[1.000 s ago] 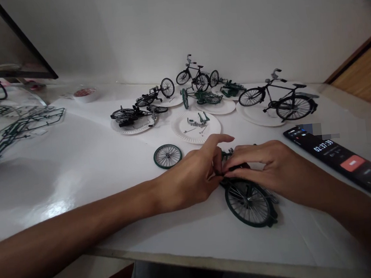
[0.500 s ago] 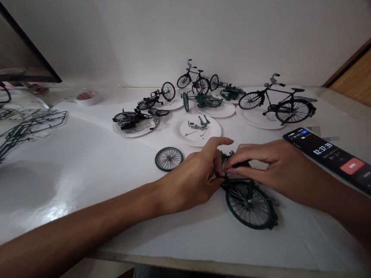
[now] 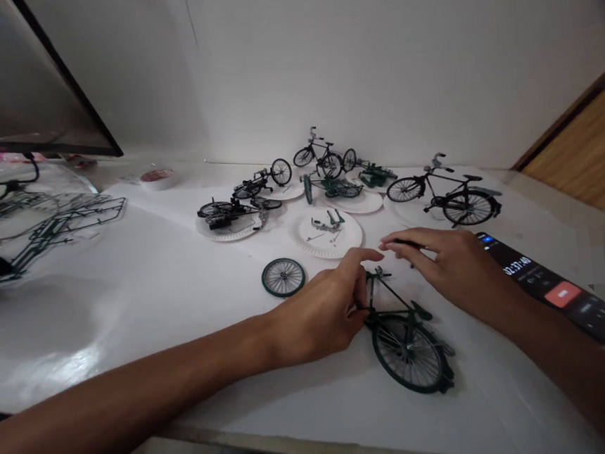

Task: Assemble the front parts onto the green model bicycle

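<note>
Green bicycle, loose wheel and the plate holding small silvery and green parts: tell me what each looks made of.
Green bicycle: painted metal or hard plastic, by its thin, rigid-looking tubes and dark green finish; which one, I can't tell.
Loose wheel: spokes perhaps metal, being fine and greyish; green outer ring possibly plastic or rubber.
Plate: probably paper, white and matte with a crimped rim.

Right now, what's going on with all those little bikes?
A person's left hand grips a green model bicycle that shows just one wheel. The right hand is off the bicycle and seems to pinch a small dark piece. A loose green wheel lies on the white table, near a paper plate with small parts on it. Farther back, two black bicycles stand upright.
</note>
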Tool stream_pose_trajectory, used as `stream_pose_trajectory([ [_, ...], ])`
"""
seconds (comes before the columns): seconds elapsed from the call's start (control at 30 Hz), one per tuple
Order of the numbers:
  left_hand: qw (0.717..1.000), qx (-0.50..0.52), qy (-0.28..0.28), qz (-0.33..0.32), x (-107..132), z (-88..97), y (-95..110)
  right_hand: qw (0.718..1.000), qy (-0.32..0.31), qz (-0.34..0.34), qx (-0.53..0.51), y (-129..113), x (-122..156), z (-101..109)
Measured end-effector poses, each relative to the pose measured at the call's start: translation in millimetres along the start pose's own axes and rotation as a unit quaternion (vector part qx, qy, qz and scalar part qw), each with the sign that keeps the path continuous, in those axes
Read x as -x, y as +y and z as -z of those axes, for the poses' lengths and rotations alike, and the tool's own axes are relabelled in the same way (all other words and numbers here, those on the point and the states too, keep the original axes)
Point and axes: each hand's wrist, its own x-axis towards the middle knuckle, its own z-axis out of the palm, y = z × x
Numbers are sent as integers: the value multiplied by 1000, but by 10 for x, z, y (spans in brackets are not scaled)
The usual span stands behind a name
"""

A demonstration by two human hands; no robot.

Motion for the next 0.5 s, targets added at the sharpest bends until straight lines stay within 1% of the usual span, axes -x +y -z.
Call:
stream_pose_trajectory([
  [0.1,1000,-2,-4,-9,7,2,-9,999,-23,-13,26,-153,-116,27],
  [0.17,1000,-7,-2,-22,12,-5,-24,998,-48,4,45,-243,-249,26],
  [0.23,999,-13,3,-37,16,-16,-45,994,-95,28,44,-291,-411,-7],
  [0.27,999,-15,6,-43,17,-21,-56,991,-125,30,43,-298,-495,-34],
  [0.33,999,-10,12,-50,18,-30,-74,986,-157,25,48,-284,-641,-103],
  [0.4,998,-4,16,-54,17,-34,-84,983,-168,35,56,-253,-737,-177],
  [0.5,998,-3,20,-62,12,-30,-85,980,-179,64,64,-216,-775,-253],
])
